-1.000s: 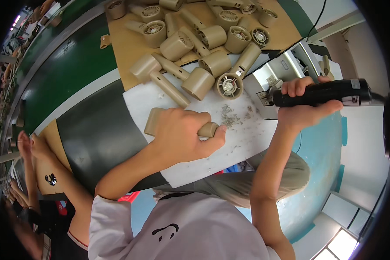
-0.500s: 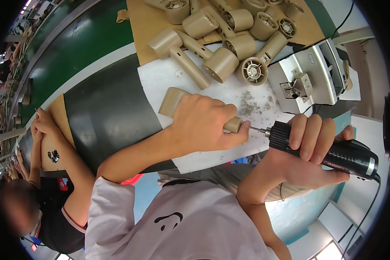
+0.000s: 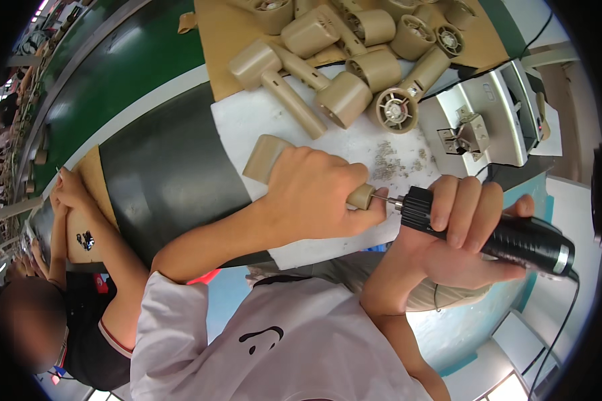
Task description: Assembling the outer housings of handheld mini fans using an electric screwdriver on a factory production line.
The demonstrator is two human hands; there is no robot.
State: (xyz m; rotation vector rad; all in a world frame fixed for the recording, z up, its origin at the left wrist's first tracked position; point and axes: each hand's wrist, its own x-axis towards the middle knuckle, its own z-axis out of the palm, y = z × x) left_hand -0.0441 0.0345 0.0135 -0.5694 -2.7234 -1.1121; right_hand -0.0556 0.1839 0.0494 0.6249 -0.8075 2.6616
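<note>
My left hand (image 3: 318, 194) is closed around the handle of a beige hair dryer housing (image 3: 266, 158), whose head sticks out on the left and whose handle end shows on the right. In my right hand (image 3: 458, 234) is a black electric screwdriver (image 3: 525, 242), lying level with its thin bit pointing left. The bit's tip meets the handle end by my left thumb; whether a screw sits there is hidden. Many small screws (image 3: 389, 162) lie scattered on the white foam sheet (image 3: 247, 120) beyond my hands.
Several beige hair dryer housings (image 3: 344, 99) are heaped at the far side on brown cardboard (image 3: 217, 40). A metal box-shaped device (image 3: 475, 123) stands at the right. A dark mat (image 3: 167, 174) lies at the left, where a co-worker's arms (image 3: 107, 227) rest near small black parts (image 3: 85, 240).
My right hand has brought the screwdriver a little to the left, so its bit is now at the handle end. The left hand keeps its hold on the housing.
</note>
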